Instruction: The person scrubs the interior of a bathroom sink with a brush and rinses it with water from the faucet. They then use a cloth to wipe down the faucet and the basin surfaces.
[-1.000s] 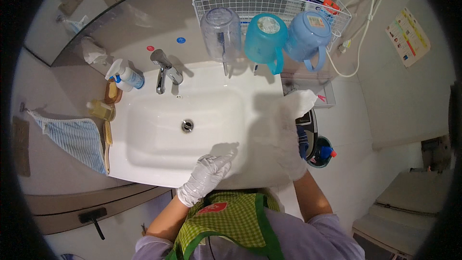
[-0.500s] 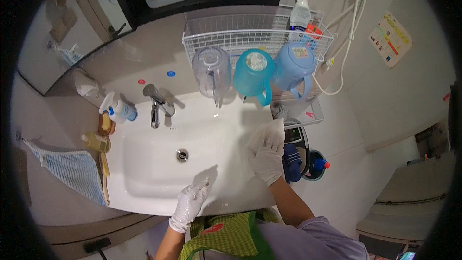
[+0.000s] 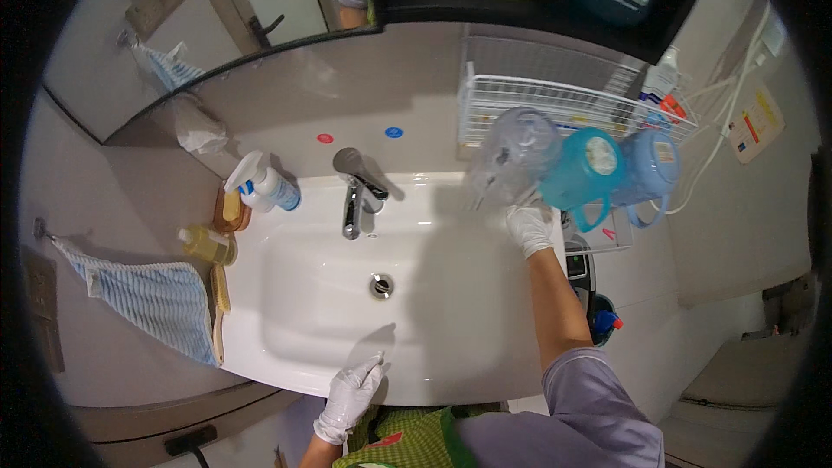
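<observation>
My right hand (image 3: 528, 229), in a white glove, reaches to the far right corner of the white sink (image 3: 299, 342). Its fingertips are partly hidden below a clear mug (image 3: 523, 143) and a teal mug (image 3: 582, 173), both bottom up with their handles toward me. A small edge of white cloth (image 3: 547, 210) shows beside those fingers, seemingly under the hand. To the right of the teal one hangs a light blue mug (image 3: 648, 163). Over the sink's near edge, my gloved left hand (image 3: 353, 390) has its fingers curled together, with no object visible in them.
A chrome faucet (image 3: 354, 195) stands at the back. Along the left side are a spray bottle (image 3: 264, 186), a yellowish bottle (image 3: 208, 245), a brush (image 3: 220, 303) and a striped towel (image 3: 160, 308). A white wire rack (image 3: 555, 100) is behind the mugs; a black shelf (image 3: 520, 13) overhangs it.
My right hand has slid with the white cloth from the sink's right rim away from me, to below the mugs. The view has shifted left. My left hand stays near the front edge.
</observation>
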Demonstrator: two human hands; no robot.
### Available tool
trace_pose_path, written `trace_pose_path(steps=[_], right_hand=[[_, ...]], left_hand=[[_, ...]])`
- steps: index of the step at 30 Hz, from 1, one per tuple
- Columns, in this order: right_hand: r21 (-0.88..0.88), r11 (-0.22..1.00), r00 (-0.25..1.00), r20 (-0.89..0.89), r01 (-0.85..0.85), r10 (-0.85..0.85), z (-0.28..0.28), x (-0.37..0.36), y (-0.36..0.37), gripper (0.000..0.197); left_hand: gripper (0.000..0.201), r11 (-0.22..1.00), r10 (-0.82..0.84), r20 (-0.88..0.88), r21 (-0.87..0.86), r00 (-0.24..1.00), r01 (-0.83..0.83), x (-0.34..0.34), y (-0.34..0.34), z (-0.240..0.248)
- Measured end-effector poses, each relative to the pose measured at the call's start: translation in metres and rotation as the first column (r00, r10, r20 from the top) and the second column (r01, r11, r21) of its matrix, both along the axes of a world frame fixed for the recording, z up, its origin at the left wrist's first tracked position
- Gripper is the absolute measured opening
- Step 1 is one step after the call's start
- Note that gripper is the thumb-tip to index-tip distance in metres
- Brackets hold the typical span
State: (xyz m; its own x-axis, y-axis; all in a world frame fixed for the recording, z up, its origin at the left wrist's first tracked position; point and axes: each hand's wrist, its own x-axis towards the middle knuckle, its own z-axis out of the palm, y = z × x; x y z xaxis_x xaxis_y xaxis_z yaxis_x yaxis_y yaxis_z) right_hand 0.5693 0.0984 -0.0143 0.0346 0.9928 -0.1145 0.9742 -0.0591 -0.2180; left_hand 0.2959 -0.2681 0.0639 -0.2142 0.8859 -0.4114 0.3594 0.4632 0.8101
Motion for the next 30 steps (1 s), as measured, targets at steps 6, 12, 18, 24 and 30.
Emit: trace_pose_path(steps=[6,12,18,24,30], right_hand=[[-0.124,0.992,0.826,-0.559,0.012,-0.079,-0.012,-0.082,-0.022,0.055],[0.534,0.743,0.860,-0.055,-0.403,0.507,-0.054,-0.195,-0.036,0.046],[0.445,0.721,0.791,-0.045,-0.532,0.611,-0.046,-0.221,-0.066,0.052],[0.036,0.944,0.395,-0.903,-0.327,0.171,-0.007,-0.234,-0.157,0.043],[-0.332,0.869,-0.466,-0.743,-0.367,-0.481,0.034,-0.118,-0.225,0.038]], left_hand=[[0.028,1.000,-0.023,-0.026,0.011,0.999,0.023,-0.037,-0.022,-0.020],[0.031,0.995,0.102,0.193,-0.026,0.976,-0.098,-0.064,-0.032,-0.024],[0.037,0.988,-0.107,0.024,-0.114,0.994,0.109,-0.088,-0.034,-0.017],[0.031,0.981,-0.180,-0.006,0.073,0.984,0.180,-0.092,-0.026,-0.009],[0.033,0.999,-0.051,0.295,0.032,0.954,0.043,-0.095,-0.019,0.015]])
